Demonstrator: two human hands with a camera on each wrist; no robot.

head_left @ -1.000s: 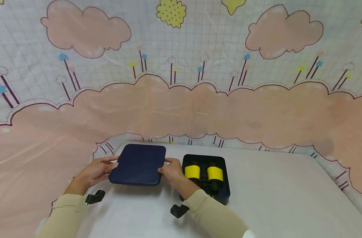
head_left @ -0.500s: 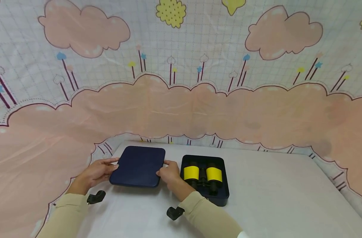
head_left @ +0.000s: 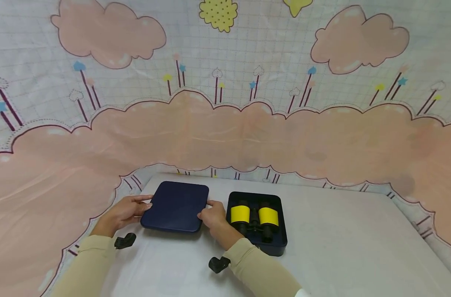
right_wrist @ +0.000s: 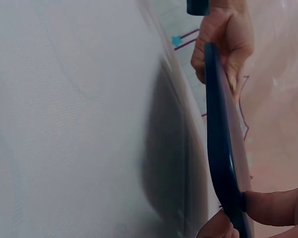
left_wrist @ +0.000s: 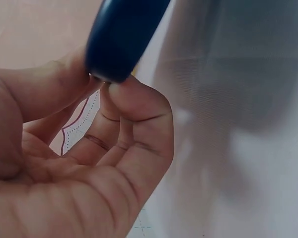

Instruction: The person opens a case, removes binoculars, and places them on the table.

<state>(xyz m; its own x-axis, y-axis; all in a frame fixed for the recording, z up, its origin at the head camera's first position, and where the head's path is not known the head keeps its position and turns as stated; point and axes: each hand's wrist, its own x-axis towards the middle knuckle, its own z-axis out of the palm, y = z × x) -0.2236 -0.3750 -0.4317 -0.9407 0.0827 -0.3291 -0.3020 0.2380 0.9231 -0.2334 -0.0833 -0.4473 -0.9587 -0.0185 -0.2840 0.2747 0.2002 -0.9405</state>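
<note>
A dark blue lid [head_left: 175, 207], flat with rounded corners, is held above the table between both hands. My left hand [head_left: 125, 213] pinches its left edge, thumb on top and curled fingers beneath, as the left wrist view shows on the lid's rim [left_wrist: 121, 42]. On the opposite edge, my right hand [head_left: 215, 220] pinches the lid between thumb and fingers. The right wrist view shows the lid [right_wrist: 219, 129] edge-on, apart from the table, with its shadow below. Right of the right hand stands an uncovered dark blue box [head_left: 277, 249] with black-and-yellow binoculars [head_left: 254, 218] lying inside.
A white cloth covers the table [head_left: 344, 239]. Behind it hangs a patterned curtain [head_left: 247, 136] with pink clouds, which also runs along the left side. A small black wrist camera [head_left: 126, 241] juts from the left sleeve, another black camera [head_left: 219, 264] from the right.
The lid sinks slightly at first, then shows a little further right in the picture, as the whole view shifts somewhat. Both hands keep their hold. The box and binoculars stay in place.
</note>
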